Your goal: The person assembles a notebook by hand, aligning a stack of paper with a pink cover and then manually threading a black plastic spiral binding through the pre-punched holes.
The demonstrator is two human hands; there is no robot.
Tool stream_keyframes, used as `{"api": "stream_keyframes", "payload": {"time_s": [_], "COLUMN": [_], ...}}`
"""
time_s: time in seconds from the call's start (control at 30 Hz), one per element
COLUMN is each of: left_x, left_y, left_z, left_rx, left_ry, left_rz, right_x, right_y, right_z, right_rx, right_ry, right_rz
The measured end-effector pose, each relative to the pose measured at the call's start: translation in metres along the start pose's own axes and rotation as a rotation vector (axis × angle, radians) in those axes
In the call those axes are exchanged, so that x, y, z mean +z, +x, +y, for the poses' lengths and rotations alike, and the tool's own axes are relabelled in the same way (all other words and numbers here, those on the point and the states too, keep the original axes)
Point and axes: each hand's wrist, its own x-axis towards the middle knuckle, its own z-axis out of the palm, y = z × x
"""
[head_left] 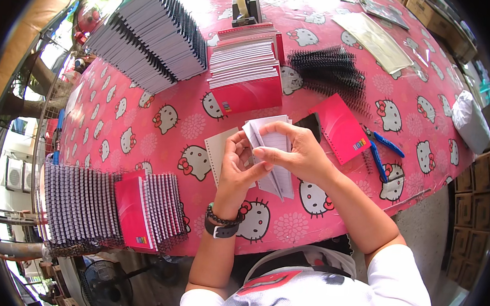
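Observation:
Between my two hands, above the near middle of the table, is a small stack of lined notebook sheets (277, 181), bent and fanned apart along its edges. My left hand (236, 162) grips its left side with curled fingers, a dark watch and beaded bracelet on the wrist. Across the upper part lies my right hand (294, 149), its thumb pressed on the sheets and pointing at the left thumb. A pale card with punched edge holes (214, 151) lies partly under my left hand. Right of my right hand are a pink notebook cover (342, 130) and a dark flat object (309, 123), partly hidden.
Blue-handled pliers (389, 145) lie at the right, near loose black spiral coils (328, 71). Tall stacks of bound notebooks (151, 40) and pink-covered paper (248, 94) stand farther back, below a tape dispenser (247, 10). More spiral-bound notebooks (82, 205) line the near-left edge.

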Motion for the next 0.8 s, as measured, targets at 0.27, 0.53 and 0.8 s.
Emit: {"api": "stream_keyframes", "payload": {"time_s": [0.27,0.53,0.8], "left_x": [0.0015,0.0028,-0.0003], "left_y": [0.0003,-0.0005,-0.0012], "left_z": [-0.0001,-0.0005,0.0019], "left_rx": [0.002,0.061,0.011], "left_ry": [-0.012,0.044,-0.052], "left_rz": [0.014,-0.006,-0.008], "right_x": [-0.0031,-0.0042,-0.0058], "right_y": [0.0018,0.0029,0.0038], "right_z": [-0.0013,-0.0009,0.0043], "right_rx": [0.153,0.066,0.091], "right_ry": [0.021,-0.053,0.026], "right_rz": [-0.056,-0.029,-0.082]}}
